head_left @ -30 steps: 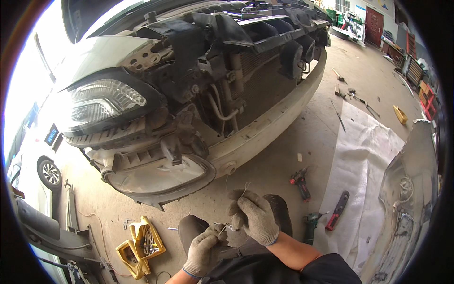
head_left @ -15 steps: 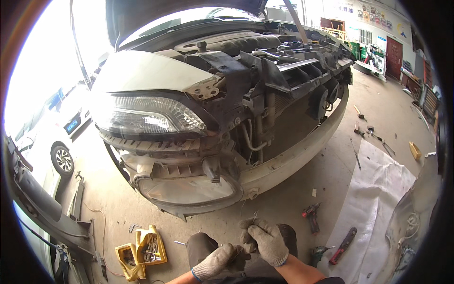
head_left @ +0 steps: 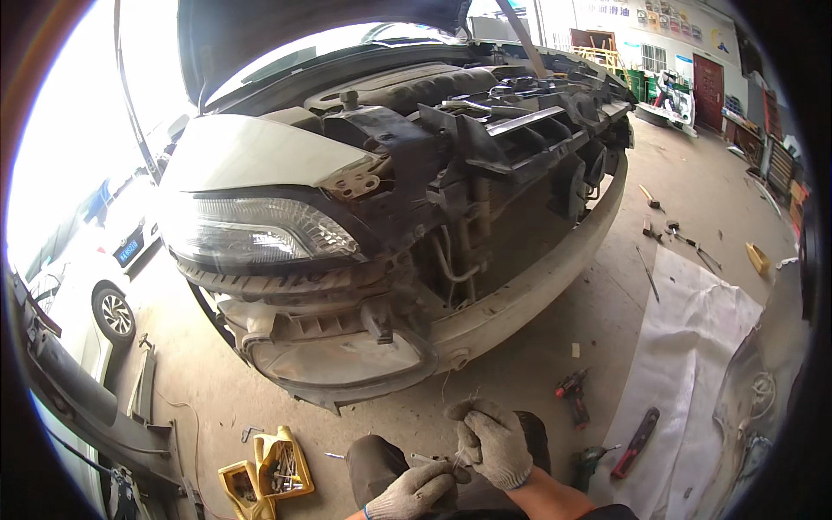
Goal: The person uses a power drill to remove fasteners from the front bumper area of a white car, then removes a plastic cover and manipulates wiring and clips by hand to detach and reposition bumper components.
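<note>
My gloved right hand (head_left: 496, 444) is closed in a pinch, with a thin wire (head_left: 448, 381) rising from beside its fingers toward the bumper's lower edge. My gloved left hand (head_left: 414, 490) sits close below it, fingers closed, above my lap. A small pale grey piece (head_left: 423, 458) pokes out by the left fingers; its kind and what else they grip are hidden. In front stands a white car whose front bumper cover is off. Its headlight (head_left: 269, 230), fog lamp (head_left: 338, 355) and pale crossbeam (head_left: 529, 308) are exposed.
Yellow cut-open containers (head_left: 284, 468) with fasteners stand at the left. At right lie a red-black cordless drill (head_left: 572, 399), a green drill (head_left: 591, 466), a red-black tool (head_left: 635, 443), a white sheet (head_left: 685, 338) and a hammer (head_left: 648, 197). A removed body panel (head_left: 750, 407) lies far right.
The view has shifted slightly. My left hand has moved down and a little left, and the pale grey piece now shows by its fingers. My right hand keeps its pinch.
</note>
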`<move>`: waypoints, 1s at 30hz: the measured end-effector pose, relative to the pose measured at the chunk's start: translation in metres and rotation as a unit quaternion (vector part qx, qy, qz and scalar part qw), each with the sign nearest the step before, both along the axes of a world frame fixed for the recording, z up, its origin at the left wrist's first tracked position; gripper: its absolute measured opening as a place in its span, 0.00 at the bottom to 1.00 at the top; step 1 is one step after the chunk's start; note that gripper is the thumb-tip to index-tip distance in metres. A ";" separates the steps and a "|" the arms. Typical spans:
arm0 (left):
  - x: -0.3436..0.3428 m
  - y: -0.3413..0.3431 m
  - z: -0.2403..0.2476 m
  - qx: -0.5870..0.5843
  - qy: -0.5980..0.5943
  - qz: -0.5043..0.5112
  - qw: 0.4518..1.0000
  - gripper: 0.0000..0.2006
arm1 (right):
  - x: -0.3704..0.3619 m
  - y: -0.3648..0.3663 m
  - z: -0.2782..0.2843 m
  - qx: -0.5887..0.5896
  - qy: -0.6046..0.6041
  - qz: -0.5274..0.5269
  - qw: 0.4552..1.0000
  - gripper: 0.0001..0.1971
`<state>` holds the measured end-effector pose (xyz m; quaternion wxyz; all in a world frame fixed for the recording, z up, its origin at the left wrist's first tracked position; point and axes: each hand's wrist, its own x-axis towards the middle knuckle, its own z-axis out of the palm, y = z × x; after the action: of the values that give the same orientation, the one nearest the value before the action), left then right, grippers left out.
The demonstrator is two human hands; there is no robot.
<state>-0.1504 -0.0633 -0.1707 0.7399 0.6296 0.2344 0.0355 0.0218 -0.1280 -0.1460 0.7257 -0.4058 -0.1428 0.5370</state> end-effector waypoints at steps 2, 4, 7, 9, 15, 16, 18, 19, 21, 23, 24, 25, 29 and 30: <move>-0.001 0.000 0.004 0.006 0.043 -0.001 0.999 0.15 | 0.004 -0.001 -0.004 0.019 0.006 0.005 1.000 0.12; -0.002 -0.001 0.005 -0.008 0.043 0.014 0.999 0.15 | 0.008 -0.003 -0.004 0.045 0.012 0.000 0.999 0.12; -0.007 -0.004 -0.010 -0.098 0.014 0.041 0.994 0.17 | 0.016 -0.005 0.004 0.080 0.019 -0.021 0.996 0.11; -0.004 -0.012 -0.021 -0.081 -0.078 0.054 0.992 0.17 | 0.020 -0.007 0.008 0.088 0.021 -0.032 0.995 0.11; -0.018 -0.012 -0.058 -0.075 -0.055 0.087 0.992 0.19 | 0.080 -0.014 0.034 0.175 -0.033 -0.225 0.958 0.01; -0.021 -0.002 -0.051 -0.100 0.004 0.074 0.992 0.17 | 0.076 -0.015 0.028 0.089 -0.270 -0.166 0.944 0.02; 0.002 -0.002 -0.015 -0.052 0.005 0.097 0.994 0.19 | 0.060 -0.001 0.011 0.123 -0.430 -0.136 0.884 0.08; 0.002 0.000 -0.021 -0.106 -0.001 0.061 0.993 0.20 | 0.051 0.007 0.003 0.144 -0.500 -0.128 0.844 0.11; 0.002 0.011 -0.036 -0.208 -0.019 -0.012 0.978 0.22 | 0.028 -0.001 0.015 0.065 -0.033 0.053 0.996 0.11; -0.008 0.016 -0.036 -0.288 -0.012 -0.083 0.954 0.28 | 0.028 -0.001 0.012 0.050 -0.036 0.036 0.997 0.11; -0.005 0.004 -0.035 -0.257 -0.062 -0.022 0.964 0.24 | 0.028 -0.001 0.009 0.040 -0.034 0.026 0.998 0.12; -0.002 -0.007 -0.039 -0.224 -0.112 0.038 0.967 0.23 | 0.028 0.000 0.008 0.043 -0.035 0.026 0.998 0.12; -0.004 -0.014 -0.059 -0.317 -0.093 0.065 0.942 0.27 | 0.028 -0.002 0.004 0.053 -0.003 0.041 0.998 0.13; -0.002 -0.016 -0.056 -0.340 -0.095 0.052 0.934 0.27 | 0.029 -0.003 0.003 0.059 0.013 0.039 0.997 0.13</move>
<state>-0.1519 -0.0792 -0.2272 0.9257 0.3209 0.1933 0.0521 0.0509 -0.1311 -0.1430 0.7286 -0.3493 -0.1811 0.5607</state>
